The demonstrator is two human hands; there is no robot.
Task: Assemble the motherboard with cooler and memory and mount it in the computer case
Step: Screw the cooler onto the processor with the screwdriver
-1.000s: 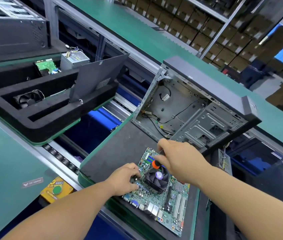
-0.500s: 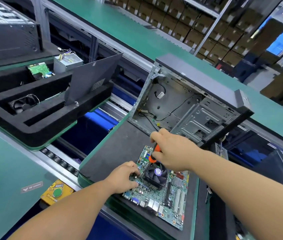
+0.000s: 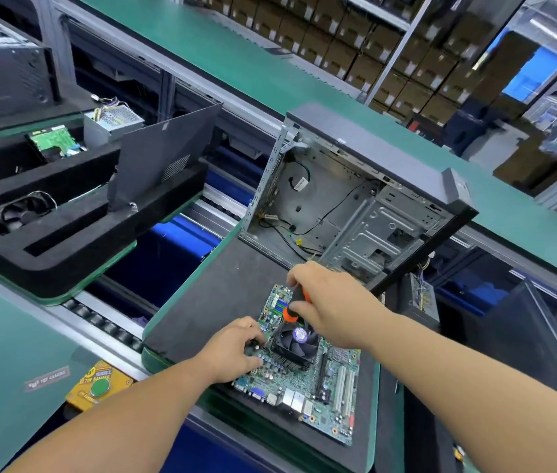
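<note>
Motherboard lies flat on the black pad, just in front of the open case. One cooler sits on the board. Right hand has a closed grip on one orange screwdriver, likely fastening the cooler. Left hand presses the board beside the cooler, likely to steady it; fingers pinching or just pressing, can't tell.

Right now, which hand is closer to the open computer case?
Right. The right hand holds the screwdriver above the cooler fan, just in front of the case. The left hand rests on the motherboard, farther from it.
</note>
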